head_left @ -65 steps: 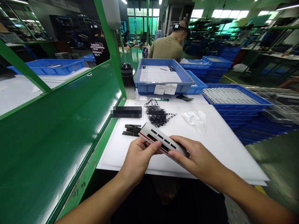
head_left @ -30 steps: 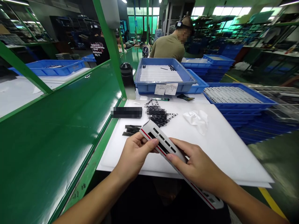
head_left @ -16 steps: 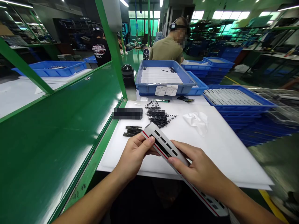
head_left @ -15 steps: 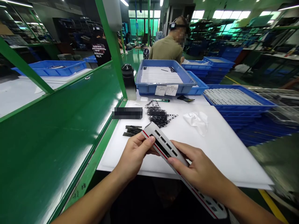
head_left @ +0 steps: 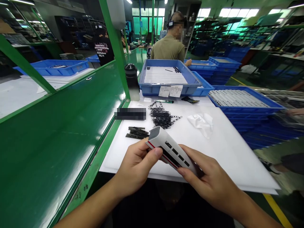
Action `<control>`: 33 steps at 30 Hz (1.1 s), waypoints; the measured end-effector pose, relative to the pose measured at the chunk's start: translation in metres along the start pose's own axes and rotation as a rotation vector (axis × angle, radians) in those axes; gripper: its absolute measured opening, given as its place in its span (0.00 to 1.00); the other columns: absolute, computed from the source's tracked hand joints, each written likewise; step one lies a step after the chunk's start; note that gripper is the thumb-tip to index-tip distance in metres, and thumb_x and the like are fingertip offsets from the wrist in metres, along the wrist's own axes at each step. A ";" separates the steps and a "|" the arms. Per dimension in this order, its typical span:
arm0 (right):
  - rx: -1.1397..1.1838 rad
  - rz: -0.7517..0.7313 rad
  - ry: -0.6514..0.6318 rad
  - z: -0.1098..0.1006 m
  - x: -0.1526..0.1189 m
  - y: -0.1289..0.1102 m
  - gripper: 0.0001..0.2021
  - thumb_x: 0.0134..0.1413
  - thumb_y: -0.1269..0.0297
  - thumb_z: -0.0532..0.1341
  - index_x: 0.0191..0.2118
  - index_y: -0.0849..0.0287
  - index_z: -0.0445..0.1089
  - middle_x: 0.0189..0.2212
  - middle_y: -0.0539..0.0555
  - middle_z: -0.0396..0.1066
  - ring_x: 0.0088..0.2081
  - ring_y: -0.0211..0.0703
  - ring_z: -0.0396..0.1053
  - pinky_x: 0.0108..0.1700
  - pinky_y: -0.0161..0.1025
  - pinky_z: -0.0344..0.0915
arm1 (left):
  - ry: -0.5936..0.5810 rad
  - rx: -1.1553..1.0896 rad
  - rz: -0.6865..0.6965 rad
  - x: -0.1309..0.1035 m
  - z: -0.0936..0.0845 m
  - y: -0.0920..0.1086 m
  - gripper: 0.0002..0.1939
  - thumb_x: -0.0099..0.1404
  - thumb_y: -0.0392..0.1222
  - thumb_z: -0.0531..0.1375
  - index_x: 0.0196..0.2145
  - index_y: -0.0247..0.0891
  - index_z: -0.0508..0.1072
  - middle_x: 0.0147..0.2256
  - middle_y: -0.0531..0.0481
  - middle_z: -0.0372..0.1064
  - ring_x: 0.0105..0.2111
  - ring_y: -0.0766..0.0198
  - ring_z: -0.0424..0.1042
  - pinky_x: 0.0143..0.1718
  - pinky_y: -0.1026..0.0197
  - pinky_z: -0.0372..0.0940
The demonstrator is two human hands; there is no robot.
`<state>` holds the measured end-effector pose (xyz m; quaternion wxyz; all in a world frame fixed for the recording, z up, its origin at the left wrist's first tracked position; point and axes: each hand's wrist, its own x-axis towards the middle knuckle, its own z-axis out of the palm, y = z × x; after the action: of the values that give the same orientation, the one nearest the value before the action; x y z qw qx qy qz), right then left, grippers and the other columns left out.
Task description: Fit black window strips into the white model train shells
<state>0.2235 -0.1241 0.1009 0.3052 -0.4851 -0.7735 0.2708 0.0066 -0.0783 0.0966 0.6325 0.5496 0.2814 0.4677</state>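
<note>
A white model train car shell (head_left: pixel 161 138) with a red stripe and dark window openings is held over the front of the work surface. Its near end points down toward my lap and is hidden behind my right hand. My left hand (head_left: pixel 136 166) grips the far end, thumb pressed along the side by the long dark window. Fingers of my right hand (head_left: pixel 205 172) wrap the middle, thumb on the lower edge. Just beyond the shell lie a pile of thin black window frames (head_left: pixel 160 117) and several flat dark strips (head_left: pixel 136 133).
White foam sheet (head_left: pixel 228 158) covers the table, with a crumpled white tissue (head_left: pixel 201 123) on it. Behind stand a blue tray (head_left: pixel 152 90) and a dark bottle (head_left: pixel 131 77). Stacked blue trays (head_left: pixel 251 110) hold white shells at right. A green partition (head_left: pixel 78 133) runs along the left. A co-worker (head_left: pixel 167 46) sits ahead.
The shell has been tipped so its far end face now shows, and its near end has dropped out of sight behind my right hand. Both hands shifted slightly with it.
</note>
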 end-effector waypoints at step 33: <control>0.088 0.159 -0.089 0.006 0.006 -0.014 0.19 0.69 0.61 0.55 0.62 0.42 0.59 0.51 0.47 0.70 0.50 0.41 0.69 0.52 0.36 0.66 | -0.009 -0.110 -0.183 0.009 0.003 -0.002 0.09 0.69 0.43 0.62 0.41 0.34 0.75 0.35 0.47 0.79 0.35 0.61 0.79 0.41 0.59 0.75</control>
<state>0.2089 -0.1248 0.1083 0.2693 -0.5187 -0.7325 0.3492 0.0133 -0.0712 0.0964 0.7030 0.4881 0.3015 0.4203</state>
